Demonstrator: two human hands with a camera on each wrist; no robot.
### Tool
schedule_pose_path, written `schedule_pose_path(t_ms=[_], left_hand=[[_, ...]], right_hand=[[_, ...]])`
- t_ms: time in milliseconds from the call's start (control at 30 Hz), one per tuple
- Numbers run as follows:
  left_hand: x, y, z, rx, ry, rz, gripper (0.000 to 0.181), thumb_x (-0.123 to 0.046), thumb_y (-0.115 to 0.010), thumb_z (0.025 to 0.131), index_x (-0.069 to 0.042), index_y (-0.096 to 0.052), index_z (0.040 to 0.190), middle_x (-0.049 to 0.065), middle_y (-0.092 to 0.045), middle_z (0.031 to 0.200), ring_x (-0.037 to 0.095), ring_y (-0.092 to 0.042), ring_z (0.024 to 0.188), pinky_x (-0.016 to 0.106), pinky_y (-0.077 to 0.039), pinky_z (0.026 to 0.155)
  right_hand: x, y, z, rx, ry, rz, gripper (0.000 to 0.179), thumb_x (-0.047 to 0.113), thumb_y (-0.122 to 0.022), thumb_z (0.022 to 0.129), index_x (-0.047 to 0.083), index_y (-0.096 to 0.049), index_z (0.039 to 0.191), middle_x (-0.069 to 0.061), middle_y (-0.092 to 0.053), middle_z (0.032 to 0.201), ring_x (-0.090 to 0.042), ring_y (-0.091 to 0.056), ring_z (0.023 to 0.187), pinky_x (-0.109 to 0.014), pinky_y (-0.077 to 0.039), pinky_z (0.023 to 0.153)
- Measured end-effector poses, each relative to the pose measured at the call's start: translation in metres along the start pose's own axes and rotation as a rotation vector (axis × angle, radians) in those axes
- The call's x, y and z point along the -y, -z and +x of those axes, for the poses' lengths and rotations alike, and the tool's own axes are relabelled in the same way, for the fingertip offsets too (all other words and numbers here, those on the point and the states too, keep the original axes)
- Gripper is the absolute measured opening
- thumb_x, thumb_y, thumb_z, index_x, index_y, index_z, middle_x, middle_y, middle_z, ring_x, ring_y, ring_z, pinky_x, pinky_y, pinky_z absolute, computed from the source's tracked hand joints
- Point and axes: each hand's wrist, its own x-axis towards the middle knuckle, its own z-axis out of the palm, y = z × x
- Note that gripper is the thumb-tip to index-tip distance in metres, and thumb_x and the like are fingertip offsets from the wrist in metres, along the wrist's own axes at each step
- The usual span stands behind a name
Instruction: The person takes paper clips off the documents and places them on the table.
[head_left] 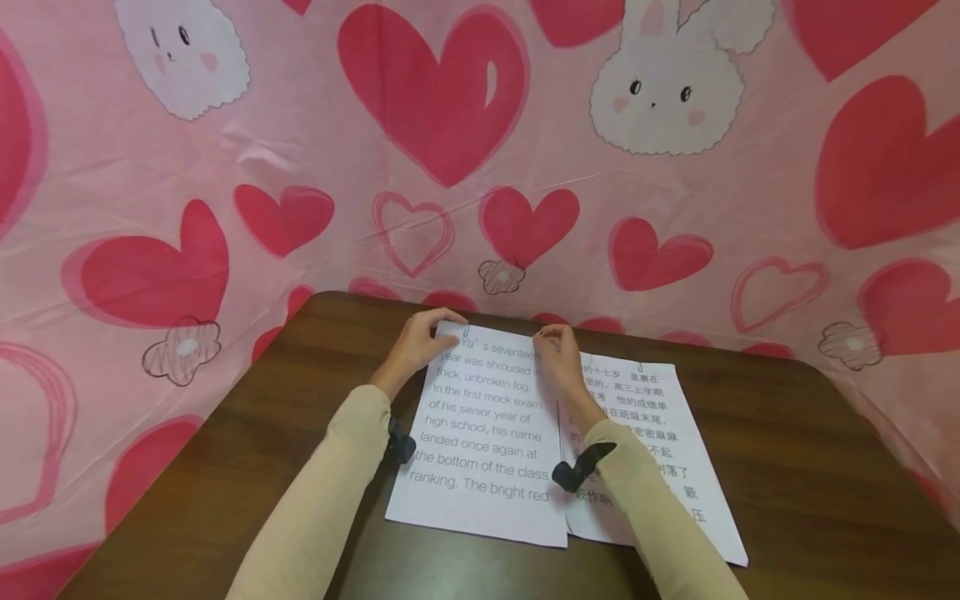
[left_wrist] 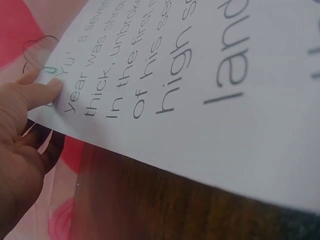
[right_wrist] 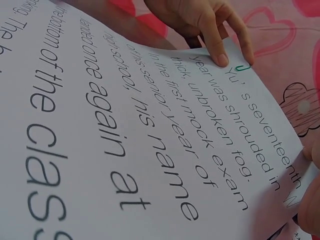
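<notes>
A white paper [head_left: 480, 425] printed with large English text lies in front of me, a green paper clip [right_wrist: 243, 68] on its top edge. My left hand [head_left: 417, 345] pinches its upper left corner, thumb on the printed side and fingers beneath, beside the clip. At the upper right corner my right hand [head_left: 558, 357] grips the same paper between thumb and fingers. In the left wrist view the paper's left edge stands a little above the table. A second paper [head_left: 660, 425] with Chinese text lies to the right, partly covered by my right hand and forearm.
The dark brown wooden table [head_left: 795, 467] extends on both sides of the papers. A pink cloth [head_left: 315, 158] with hearts and rabbit faces hangs right behind its back edge. Another paper clip [head_left: 640, 367] sits at the top of the Chinese paper.
</notes>
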Motion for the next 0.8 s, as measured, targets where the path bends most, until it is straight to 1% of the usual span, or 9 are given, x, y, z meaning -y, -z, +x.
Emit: schedule_pose_path(t_ms=[100, 300, 533, 667, 800], left_hand=[[-0.0015, 0.0000, 0.0016, -0.003, 0.001, -0.003, 0.028, -0.004, -0.072, 0.090, -0.010, -0.072, 0.117, 0.013, -0.069, 0.124, 0.030, -0.062, 0.103, 0.036, -0.053, 0.088], [-0.0017, -0.0010, 0.0008, -0.004, 0.026, -0.002, 0.028, -0.004, -0.072, 0.090, -0.011, -0.072, 0.117, 0.014, -0.069, 0.125, 0.030, -0.063, 0.102, 0.035, -0.053, 0.086], [-0.0011, -0.0017, -0.0006, -0.025, 0.011, 0.005, 0.028, -0.003, -0.073, 0.089, -0.010, -0.073, 0.116, 0.014, -0.069, 0.125, 0.031, -0.063, 0.104, 0.034, -0.053, 0.085], [-0.0019, -0.0027, -0.0001, -0.031, 0.003, -0.005, 0.028, -0.002, -0.073, 0.088, -0.010, -0.073, 0.115, 0.014, -0.069, 0.125, 0.031, -0.063, 0.105, 0.035, -0.054, 0.085], [-0.0022, -0.0044, 0.0009, -0.032, 0.010, -0.015, 0.028, -0.002, -0.072, 0.089, -0.009, -0.073, 0.115, 0.014, -0.069, 0.126, 0.032, -0.061, 0.106, 0.036, -0.053, 0.086]], right_hand=[[0.0014, 0.0003, 0.0022, -0.018, 0.010, 0.026, 0.031, 0.021, -0.054, 0.102, 0.006, -0.046, 0.128, -0.018, -0.058, 0.127, -0.029, -0.053, 0.127, -0.044, -0.036, 0.114], [0.0012, 0.0000, 0.0041, -0.049, 0.011, 0.061, 0.029, 0.018, -0.057, 0.100, 0.006, -0.048, 0.125, -0.018, -0.062, 0.120, -0.026, -0.058, 0.114, -0.036, -0.043, 0.101], [0.0010, 0.0010, 0.0054, -0.066, 0.006, 0.053, 0.030, 0.018, -0.057, 0.100, 0.007, -0.049, 0.127, -0.017, -0.064, 0.118, -0.024, -0.058, 0.110, -0.033, -0.042, 0.098], [-0.0002, 0.0027, 0.0075, -0.090, 0.024, 0.047, 0.029, 0.017, -0.059, 0.099, 0.006, -0.051, 0.125, -0.016, -0.066, 0.113, -0.021, -0.059, 0.103, -0.027, -0.042, 0.090], [-0.0023, 0.0060, 0.0098, -0.095, 0.033, 0.047, 0.028, 0.017, -0.059, 0.098, 0.008, -0.052, 0.124, -0.013, -0.068, 0.109, -0.014, -0.058, 0.097, -0.021, -0.042, 0.085]])
